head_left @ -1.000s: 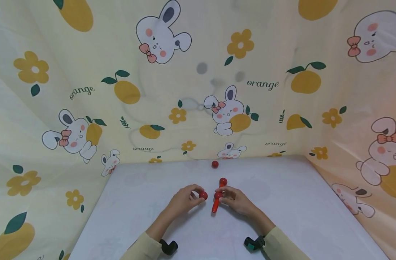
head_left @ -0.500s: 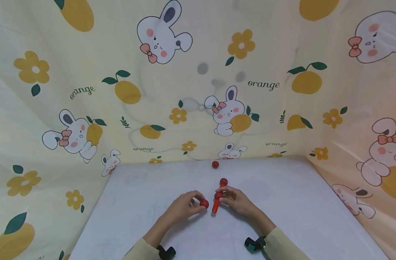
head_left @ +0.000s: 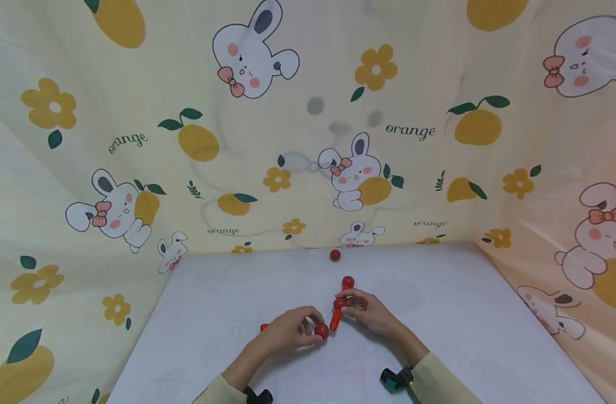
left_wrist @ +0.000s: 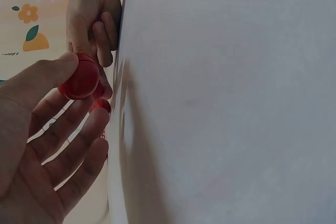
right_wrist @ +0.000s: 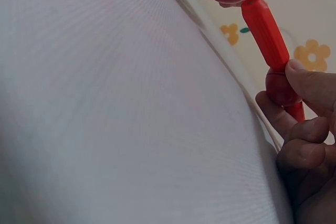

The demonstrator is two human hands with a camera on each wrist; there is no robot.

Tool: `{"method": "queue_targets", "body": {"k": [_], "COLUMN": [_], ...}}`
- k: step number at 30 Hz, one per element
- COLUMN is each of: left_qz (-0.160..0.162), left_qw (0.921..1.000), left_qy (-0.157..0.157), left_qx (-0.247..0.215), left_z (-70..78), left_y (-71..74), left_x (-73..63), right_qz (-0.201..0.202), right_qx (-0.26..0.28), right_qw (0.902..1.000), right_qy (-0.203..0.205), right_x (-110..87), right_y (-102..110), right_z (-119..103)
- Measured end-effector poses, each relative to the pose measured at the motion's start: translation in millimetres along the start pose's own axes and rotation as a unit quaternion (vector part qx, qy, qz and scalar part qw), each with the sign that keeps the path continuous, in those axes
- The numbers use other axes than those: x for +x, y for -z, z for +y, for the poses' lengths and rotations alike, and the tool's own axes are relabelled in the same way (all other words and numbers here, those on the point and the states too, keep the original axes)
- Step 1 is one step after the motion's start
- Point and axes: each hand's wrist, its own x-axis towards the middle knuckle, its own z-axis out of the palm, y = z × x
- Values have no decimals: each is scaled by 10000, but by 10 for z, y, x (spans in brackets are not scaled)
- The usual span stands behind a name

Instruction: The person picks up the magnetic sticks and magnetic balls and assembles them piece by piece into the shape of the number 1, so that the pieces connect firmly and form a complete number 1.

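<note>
Your left hand [head_left: 290,331] pinches a loose red ball [head_left: 321,331] between thumb and fingertips, remaining fingers loosely extended. Ball sits just left of the stick's near end, small gap visible in the head view.

Your right hand [head_left: 372,314] pinches the middle ball [head_left: 340,303] of the red stick; thumb on one side, fingers on the other. Stick runs near to far at table centre: near rod [head_left: 335,320], middle ball, short visible bit of rod, far ball [head_left: 348,282]. Can't tell whether it touches the table [head_left: 414,359].

Handling: pieces look light, stiff, hard plastic-like; unlikely to break. Balls look glossy, so probably slippery and apt to roll; pinch across the widest part. The near rod is ribbed, likely better grip; hold it mid-length, keep its end free. Joints may give if twisted, so support the stick close to the joint.

Spare ball [head_left: 335,255] at the far edge. Red piece [head_left: 264,326] mostly hidden behind your left hand; shape unclear.
</note>
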Motion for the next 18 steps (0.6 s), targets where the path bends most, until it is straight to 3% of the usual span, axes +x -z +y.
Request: {"method": "queue_targets", "body": {"k": [8, 18], "left_qz": [-80, -56], "left_qw": [9999, 9998], "left_qy": [88, 63], "left_qx": [101, 181], "left_z": [66, 102], "left_y": [-52, -96], "left_x": [10, 39], "right_qz": [-49, 35], "right_qx": [-54, -46], "right_qw": [9999, 10000], "right_qy": [133, 11], "right_x": [-2, 4], "right_y": [-5, -10], "right_z": [16, 10]}}
